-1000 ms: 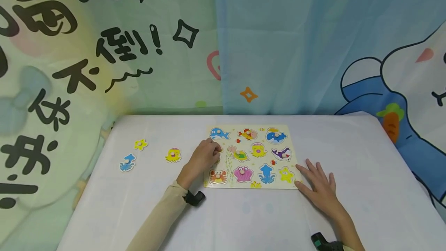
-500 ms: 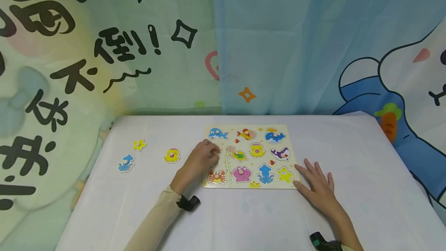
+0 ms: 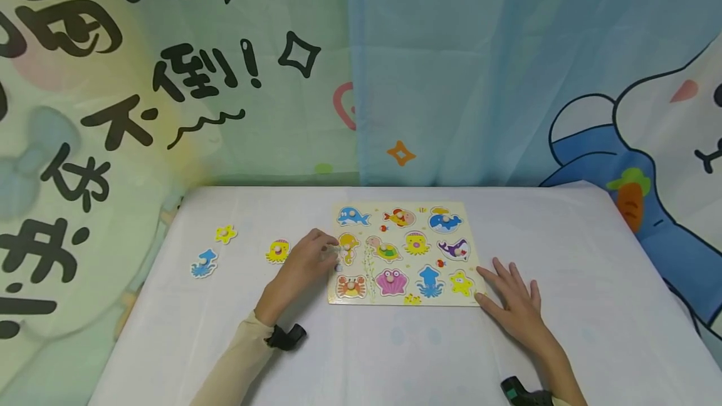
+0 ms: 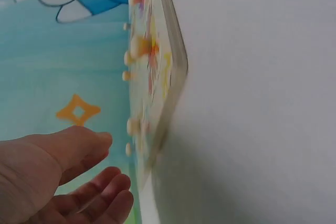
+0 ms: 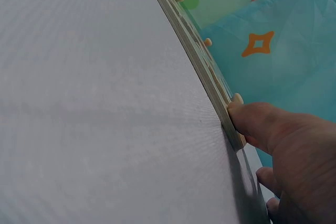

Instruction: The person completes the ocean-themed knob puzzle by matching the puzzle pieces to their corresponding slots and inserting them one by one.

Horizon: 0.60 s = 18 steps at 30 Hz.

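A cream peg puzzle board [image 3: 395,301] with sea-animal pieces lies flat on the white table. At its left edge is my left hand [image 3: 303,267], beside a yellow seahorse piece [image 3: 348,248]. In the left wrist view the thumb [image 4: 86,142] is apart from the fingers, with nothing between them. The crab piece [image 3: 351,286] sits in the board's lower left corner. My right hand [image 3: 516,299] has its fingers spread at the board's right edge; in the right wrist view its thumb [image 5: 257,119] touches the board's corner, near a wooden knob [image 5: 238,98].
Left of the board lie a loose yellow octopus piece [image 3: 278,251], a blue squid piece [image 3: 204,264] and a yellow star piece [image 3: 226,234]. Behind the table [image 3: 271,205] hangs a printed curtain [image 3: 440,67].
My left hand has drawn back to the left from the board, and the seahorse piece it covered now shows. The right hand stays in place.
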Each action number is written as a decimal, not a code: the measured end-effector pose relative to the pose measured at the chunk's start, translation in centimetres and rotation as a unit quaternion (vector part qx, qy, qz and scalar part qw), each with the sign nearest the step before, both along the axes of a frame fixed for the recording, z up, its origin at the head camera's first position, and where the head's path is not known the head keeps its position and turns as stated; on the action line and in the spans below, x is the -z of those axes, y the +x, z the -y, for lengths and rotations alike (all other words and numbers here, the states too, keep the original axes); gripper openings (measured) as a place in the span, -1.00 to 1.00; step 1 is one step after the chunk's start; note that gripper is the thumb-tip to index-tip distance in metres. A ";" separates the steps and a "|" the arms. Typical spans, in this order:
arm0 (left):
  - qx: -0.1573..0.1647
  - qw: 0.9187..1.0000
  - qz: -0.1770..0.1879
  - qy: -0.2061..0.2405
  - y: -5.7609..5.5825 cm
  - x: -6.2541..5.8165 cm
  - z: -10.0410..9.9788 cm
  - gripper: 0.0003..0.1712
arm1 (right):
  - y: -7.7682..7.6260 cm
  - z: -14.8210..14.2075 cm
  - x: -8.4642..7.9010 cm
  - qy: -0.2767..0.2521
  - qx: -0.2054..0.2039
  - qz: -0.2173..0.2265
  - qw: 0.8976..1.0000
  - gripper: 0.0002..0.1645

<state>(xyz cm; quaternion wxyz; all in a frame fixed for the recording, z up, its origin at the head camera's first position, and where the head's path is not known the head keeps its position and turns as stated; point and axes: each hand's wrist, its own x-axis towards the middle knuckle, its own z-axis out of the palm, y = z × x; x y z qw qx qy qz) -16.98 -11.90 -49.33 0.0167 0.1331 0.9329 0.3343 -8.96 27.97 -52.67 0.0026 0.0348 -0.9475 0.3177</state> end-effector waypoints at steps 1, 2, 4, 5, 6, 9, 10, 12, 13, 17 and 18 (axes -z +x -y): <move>-0.007 1.000 0.000 0.001 0.2 -0.1 0.6 -0.74 | 0.0 0.0 0.0 -0.001 -0.001 0.000 1.000 -0.32; -0.015 1.000 -0.003 0.001 0.4 -0.2 1.3 -0.74 | 0.0 0.1 0.1 -0.002 -0.002 0.000 1.000 -0.32; -0.031 1.000 0.001 0.000 0.7 -0.5 2.9 -0.73 | -0.1 0.0 0.1 -0.003 -0.004 0.000 1.000 -0.32; -0.039 0.999 0.000 -0.001 0.9 -0.7 3.6 -0.73 | -0.1 0.0 0.2 -0.002 -0.004 -0.001 1.000 -0.32; -0.046 0.999 -0.003 -0.005 1.1 -0.7 4.4 -0.73 | -0.1 0.0 0.2 -0.002 -0.005 -0.002 1.000 -0.33; -0.063 0.998 -0.006 -0.012 1.8 -0.7 6.9 -0.72 | -0.1 0.0 0.2 -0.002 -0.006 -0.002 1.000 -0.32; -0.073 0.997 -0.005 -0.014 2.1 -0.6 7.7 -0.72 | -0.1 0.0 0.2 -0.002 -0.005 -0.001 1.000 -0.32; -0.094 0.995 0.001 -0.021 2.9 -0.3 9.3 -0.72 | 0.0 0.1 0.3 -0.004 -0.005 0.001 1.000 -0.33; -0.106 0.994 0.006 -0.023 3.2 -0.2 10.0 -0.71 | 0.0 0.0 0.2 -0.005 -0.006 0.001 1.000 -0.33; -0.150 0.988 0.031 -0.023 4.5 0.0 12.3 -0.69 | 0.0 -0.1 0.0 -0.004 -0.002 0.005 1.000 -0.32; -0.155 0.987 0.033 -0.022 4.8 0.1 12.8 -0.69 | 0.0 -0.1 0.0 -0.002 0.000 0.005 1.000 -0.32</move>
